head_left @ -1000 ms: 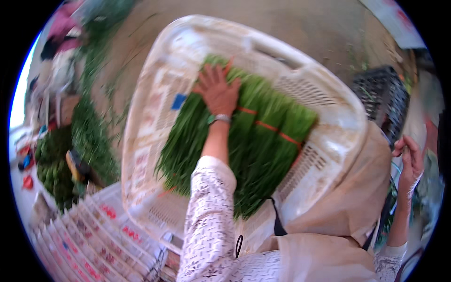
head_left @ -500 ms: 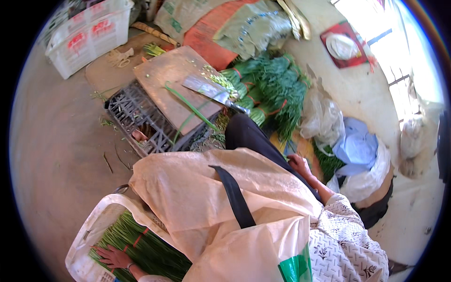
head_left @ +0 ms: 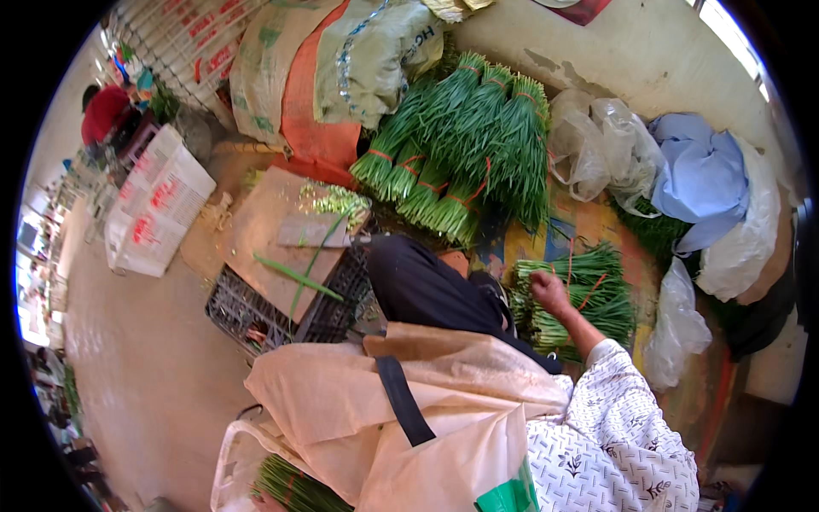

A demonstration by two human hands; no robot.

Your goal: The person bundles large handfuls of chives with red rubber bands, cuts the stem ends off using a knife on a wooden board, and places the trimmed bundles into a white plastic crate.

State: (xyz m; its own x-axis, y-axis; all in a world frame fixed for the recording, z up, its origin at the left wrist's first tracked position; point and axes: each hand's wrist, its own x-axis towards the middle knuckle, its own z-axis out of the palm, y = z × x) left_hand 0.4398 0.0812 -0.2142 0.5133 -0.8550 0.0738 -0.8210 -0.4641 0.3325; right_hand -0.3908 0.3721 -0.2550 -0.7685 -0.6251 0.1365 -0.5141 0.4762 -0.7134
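My right hand is curled closed over the pale stem ends of banded garlic chive bundles on the mat to my right. Whether its fingers grip stems or a band is hidden. At the lower edge, only a little of my left hand shows, beside the garlic chives in the white basket; its fingers are mostly cut off from sight. My tan apron spreads over my lap between the hands.
A cutting board with a cleaver and green stalks lies on a black crate. Banded green bundles are piled beyond my knee. Plastic bags and blue cloth lie right. A white crate stands far left.
The view has swung right, bringing the bundles under my right hand into sight. My left hand, spread flat on the basket's chives before, is now mostly out of the picture.
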